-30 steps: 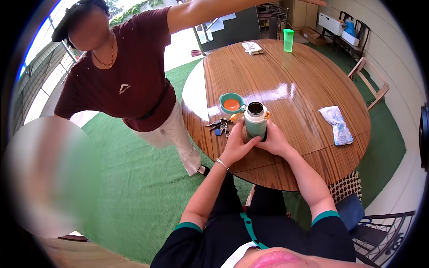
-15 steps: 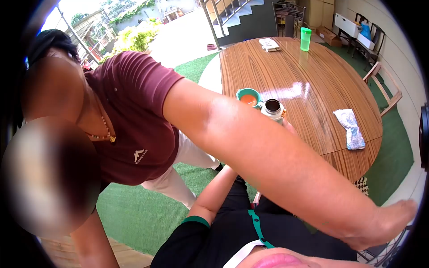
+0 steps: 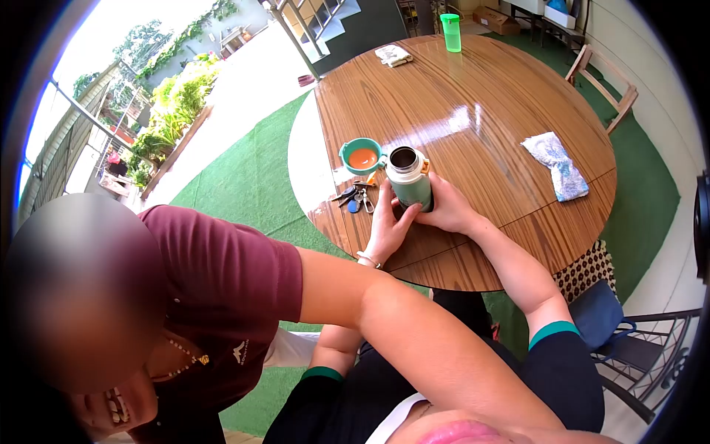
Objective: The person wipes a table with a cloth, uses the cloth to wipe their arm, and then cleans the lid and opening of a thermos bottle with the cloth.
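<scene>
An uncapped white and green thermos flask (image 3: 409, 177) stands upright near the edge of the round wooden table, its dark mouth facing up. My left hand (image 3: 388, 228) wraps its near left side, thumb across the front. From the right, my right hand (image 3: 448, 207) closes around the flask's lower body; some of its fingers are hidden behind it. Just left of the flask's mouth lies a teal lid (image 3: 345, 153) with an orange inside, open side up. A bunch of keys (image 3: 356, 196) rests on the tabletop beside my left hand.
A person in a maroon shirt (image 3: 222, 259) leans in from the left, one arm (image 3: 444, 340) stretched across my chest. The wooden table (image 3: 510, 96) bears a green bottle (image 3: 451, 33), a folded white cloth (image 3: 393, 55) and a patterned cloth (image 3: 556, 166). Chairs stand on the right.
The other person's arm has dropped lower in view, so both my hands, the flask and the keys now show. My view has shifted, and the person's head sits lower at left.
</scene>
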Demonstrator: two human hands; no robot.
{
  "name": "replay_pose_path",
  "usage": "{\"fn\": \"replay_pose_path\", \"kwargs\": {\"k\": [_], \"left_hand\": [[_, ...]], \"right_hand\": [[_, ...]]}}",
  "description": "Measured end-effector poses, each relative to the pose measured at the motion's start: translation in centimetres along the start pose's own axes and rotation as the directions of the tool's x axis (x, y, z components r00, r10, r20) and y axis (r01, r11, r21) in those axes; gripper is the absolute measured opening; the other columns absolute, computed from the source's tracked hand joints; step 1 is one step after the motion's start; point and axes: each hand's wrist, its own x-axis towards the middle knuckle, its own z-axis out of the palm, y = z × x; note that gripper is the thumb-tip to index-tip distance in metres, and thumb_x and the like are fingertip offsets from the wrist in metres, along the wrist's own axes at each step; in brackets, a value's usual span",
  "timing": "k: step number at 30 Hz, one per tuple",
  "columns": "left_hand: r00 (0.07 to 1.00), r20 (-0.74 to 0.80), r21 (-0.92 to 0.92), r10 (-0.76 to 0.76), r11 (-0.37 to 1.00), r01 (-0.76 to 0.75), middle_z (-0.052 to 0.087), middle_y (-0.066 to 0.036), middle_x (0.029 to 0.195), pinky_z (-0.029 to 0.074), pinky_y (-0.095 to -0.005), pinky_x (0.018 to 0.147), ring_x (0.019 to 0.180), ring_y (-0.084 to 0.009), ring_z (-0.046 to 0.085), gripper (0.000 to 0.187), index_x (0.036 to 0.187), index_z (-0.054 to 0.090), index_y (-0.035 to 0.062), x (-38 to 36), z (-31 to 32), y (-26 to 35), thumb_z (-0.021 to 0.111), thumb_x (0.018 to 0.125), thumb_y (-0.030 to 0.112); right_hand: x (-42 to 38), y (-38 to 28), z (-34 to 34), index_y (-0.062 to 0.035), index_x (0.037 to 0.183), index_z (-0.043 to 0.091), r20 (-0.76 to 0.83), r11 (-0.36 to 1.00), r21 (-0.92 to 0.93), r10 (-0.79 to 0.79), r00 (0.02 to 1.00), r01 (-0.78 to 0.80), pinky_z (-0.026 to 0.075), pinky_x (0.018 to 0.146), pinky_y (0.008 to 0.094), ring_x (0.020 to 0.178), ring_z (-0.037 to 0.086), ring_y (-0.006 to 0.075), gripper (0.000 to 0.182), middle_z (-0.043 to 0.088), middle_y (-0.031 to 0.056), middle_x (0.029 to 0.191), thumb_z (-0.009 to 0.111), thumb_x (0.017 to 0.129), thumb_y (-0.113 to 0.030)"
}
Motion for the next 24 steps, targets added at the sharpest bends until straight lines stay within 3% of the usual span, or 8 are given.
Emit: {"fn": "replay_pose_path", "kwargs": {"k": [3,5,9,12,16,19,24], "left_hand": [[0.998,0.025,-0.047,-0.053,0.997,0.054,0.053,-0.015,0.137,0.049,-0.0386,0.103,0.124,-0.0253,0.057,0.068,0.147,0.031,0.0013,-0.1,0.1,0.5,0.070,0.092,0.006],[0.999,0.002,-0.061,-0.038,0.997,0.038,0.052,-0.015,0.137,0.049,-0.0382,0.103,0.125,-0.0249,0.056,0.066,0.146,0.032,0.0012,0.0,0.0,0.4,0.070,0.092,0.006],[0.999,0.025,0.038,-0.028,0.999,0.027,0.051,-0.015,0.139,0.048,-0.0379,0.103,0.124,-0.0243,0.056,0.071,0.149,0.029,0.0018,0.1,-0.3,0.3,0.071,0.092,0.006],[0.999,0.021,-0.035,-0.039,0.999,0.040,0.052,-0.015,0.138,0.049,-0.0381,0.102,0.123,-0.0244,0.057,0.072,0.150,0.028,0.0021,0.2,-0.2,0.1,0.070,0.091,0.005],[0.999,0.013,-0.043,-0.048,0.998,0.049,0.051,-0.016,0.140,0.048,-0.0388,0.103,0.124,-0.0252,0.057,0.074,0.152,0.025,0.0036,-0.2,-0.1,-0.4,0.069,0.092,0.004],[1.000,0.020,0.054,0.002,0.999,-0.003,0.050,-0.016,0.141,0.048,-0.0385,0.103,0.125,-0.0255,0.056,0.074,0.153,0.024,0.0041,0.0,-0.3,-0.4,0.068,0.093,0.004],[0.995,0.007,-0.066,-0.102,0.993,0.102,0.049,-0.014,0.141,0.046,-0.0390,0.105,0.127,-0.0255,0.054,0.083,0.155,0.019,0.0041,-0.1,-0.1,0.3,0.071,0.090,0.006]], "right_hand": [[0.0,0.1,-0.1,-0.0008,0.125,0.051,0.015,0.999,-0.035,0.016,1.000,-0.015,0.051,0.095,0.0444,0.111,0.063,0.0386,0.066,0.065,0.0217,0.116,0.085,0.073,-0.024],[0.1,-0.3,0.0,-0.0051,0.124,0.057,-0.021,1.000,0.001,0.018,1.000,-0.018,0.051,0.096,0.0448,0.109,0.064,0.0347,0.064,0.066,0.0187,0.115,0.087,0.068,-0.018],[0.4,-0.3,0.3,-0.0048,0.125,0.057,-0.001,0.997,0.075,0.025,1.000,-0.025,0.051,0.096,0.0447,0.109,0.064,0.0355,0.065,0.065,0.0195,0.116,0.087,0.068,-0.018],[-0.5,0.1,-0.1,-0.0041,0.125,0.056,-0.046,1.000,0.016,0.023,0.999,-0.022,0.051,0.096,0.0457,0.110,0.063,0.0367,0.066,0.065,0.0208,0.116,0.087,0.069,-0.019],[0.3,1.1,0.1,-0.0030,0.126,0.051,0.014,0.998,-0.059,-0.026,1.000,0.027,0.050,0.095,0.0453,0.112,0.062,0.0396,0.065,0.064,0.0213,0.118,0.084,0.073,-0.023],[0.3,0.7,0.2,-0.0019,0.123,0.052,-0.002,0.999,-0.024,-0.025,1.000,0.025,0.050,0.094,0.0460,0.111,0.062,0.0405,0.062,0.064,0.0219,0.117,0.084,0.074,-0.024],[0.2,0.9,0.4,-0.0028,0.125,0.052,-0.020,0.999,-0.046,-0.030,0.999,0.030,0.051,0.094,0.0484,0.109,0.062,0.0430,0.067,0.065,0.0245,0.113,0.085,0.071,-0.024]]}}
